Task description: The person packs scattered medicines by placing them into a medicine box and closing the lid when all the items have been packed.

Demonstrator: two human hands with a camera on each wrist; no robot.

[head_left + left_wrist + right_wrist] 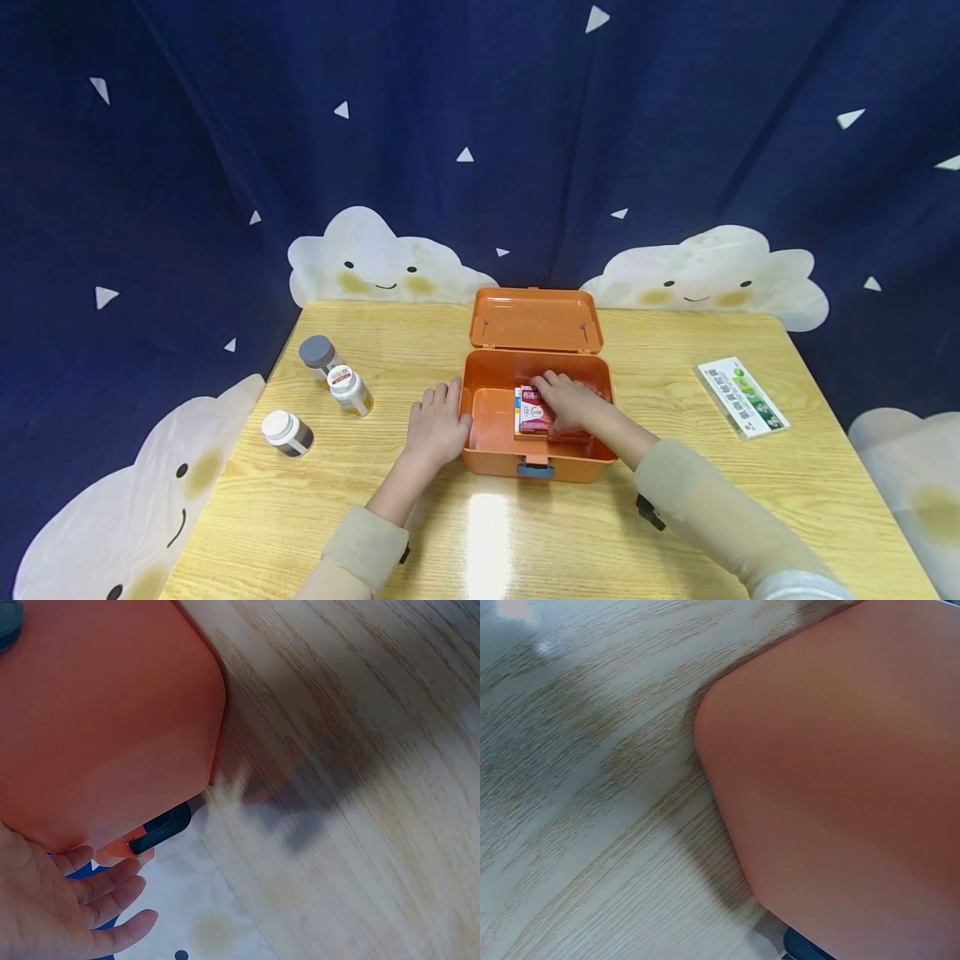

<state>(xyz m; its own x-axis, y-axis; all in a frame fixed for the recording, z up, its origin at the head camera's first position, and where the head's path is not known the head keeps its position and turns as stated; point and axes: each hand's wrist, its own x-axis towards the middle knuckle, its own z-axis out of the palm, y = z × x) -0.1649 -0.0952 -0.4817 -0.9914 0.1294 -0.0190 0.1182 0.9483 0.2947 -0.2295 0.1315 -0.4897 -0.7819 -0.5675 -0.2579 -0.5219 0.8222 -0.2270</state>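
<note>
An orange lidded storage box [490,463] stands on the table with its lid [536,318] raised at the back. My left hand [438,423] rests against its left side, thumb by the rim; in the left wrist view the fingers [112,892] reach out fairly straight along the wall. Inside the box, my right hand [576,406] grips the right end of a red and white medicine box [534,412], partly covering it. A blue and white packet edge [517,410] shows beside this box, and more red packaging [572,437] lies under the hand. The right wrist view shows only the storage box's outer wall [840,780] and the table.
To the left stand a grey-capped bottle [318,353], a white-capped bottle with a yellow label [351,392] and a white bottle with a dark label [288,433]. A flat green and white medicine pack [742,397] lies at the right. A dark blue curtain [480,125] hangs behind.
</note>
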